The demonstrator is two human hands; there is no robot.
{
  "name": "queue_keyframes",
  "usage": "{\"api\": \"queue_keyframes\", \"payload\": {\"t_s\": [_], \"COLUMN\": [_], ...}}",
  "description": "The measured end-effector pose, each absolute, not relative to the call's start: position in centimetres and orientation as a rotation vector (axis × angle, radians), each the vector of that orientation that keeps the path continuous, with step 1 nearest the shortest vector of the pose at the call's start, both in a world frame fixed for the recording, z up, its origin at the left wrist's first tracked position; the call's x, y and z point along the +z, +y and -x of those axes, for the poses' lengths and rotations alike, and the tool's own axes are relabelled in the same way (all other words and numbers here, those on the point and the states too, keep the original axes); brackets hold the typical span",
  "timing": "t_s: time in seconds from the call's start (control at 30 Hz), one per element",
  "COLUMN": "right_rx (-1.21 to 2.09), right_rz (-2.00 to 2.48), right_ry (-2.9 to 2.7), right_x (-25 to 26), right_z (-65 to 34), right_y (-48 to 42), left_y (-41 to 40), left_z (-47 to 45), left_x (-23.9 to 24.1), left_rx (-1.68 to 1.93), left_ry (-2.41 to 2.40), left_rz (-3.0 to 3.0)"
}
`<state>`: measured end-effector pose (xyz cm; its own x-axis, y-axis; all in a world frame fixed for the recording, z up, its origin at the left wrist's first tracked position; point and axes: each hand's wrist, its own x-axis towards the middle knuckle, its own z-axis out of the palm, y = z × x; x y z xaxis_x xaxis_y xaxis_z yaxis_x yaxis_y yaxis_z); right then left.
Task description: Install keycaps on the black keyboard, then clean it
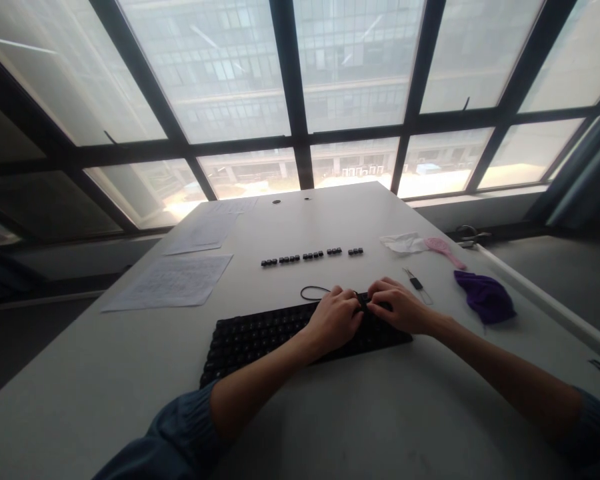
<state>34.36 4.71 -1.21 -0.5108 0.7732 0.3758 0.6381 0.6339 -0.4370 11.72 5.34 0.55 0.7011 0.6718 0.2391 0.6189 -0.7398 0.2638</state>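
Observation:
A black keyboard [265,337] lies slightly angled on the white table, partly covered by my arms and hands. My left hand [336,319] rests over its right half, fingers curled and closed near the far edge. Close beside it, my right hand [397,308] bends its fingers toward the same spot, thumb and fingertips drawn together. Whatever small dark piece is between the fingertips is too hidden to name. Beyond the keyboard stand several black keycaps [290,259] in a row of small groups. A thin black cable [313,288] loops out behind the keyboard.
Right of my hands lie a keycap puller [417,283] with wire ends, a white tissue [403,243], a pink brush [445,252] and a purple cloth [485,297]. Printed papers [173,283] cover part of the left side. Windows [350,67] rise behind the table [340,220].

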Motion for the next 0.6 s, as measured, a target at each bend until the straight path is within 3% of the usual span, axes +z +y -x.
{"api": "queue_keyframes", "payload": {"t_s": [0.13, 0.27, 0.6], "right_rx": [0.312, 0.104, 0.065], "right_rz": [1.12, 1.411, 1.595], "right_ry": [-2.124, -2.003, -2.213], "right_x": [-1.1, -1.0, -2.2], "right_z": [-35.0, -35.3, -34.1], "right_y": [8.4, 14.9, 22.6], "left_y": [9.7, 15.9, 23.4], "left_z": [-11.8, -13.4, -17.4], "left_x": [1.8, 2.6, -0.2], "left_rx": [0.592, 0.622, 0.502], "left_ry": [1.165, 1.401, 1.574], "left_rz": [-2.617, -2.593, -2.557]}}
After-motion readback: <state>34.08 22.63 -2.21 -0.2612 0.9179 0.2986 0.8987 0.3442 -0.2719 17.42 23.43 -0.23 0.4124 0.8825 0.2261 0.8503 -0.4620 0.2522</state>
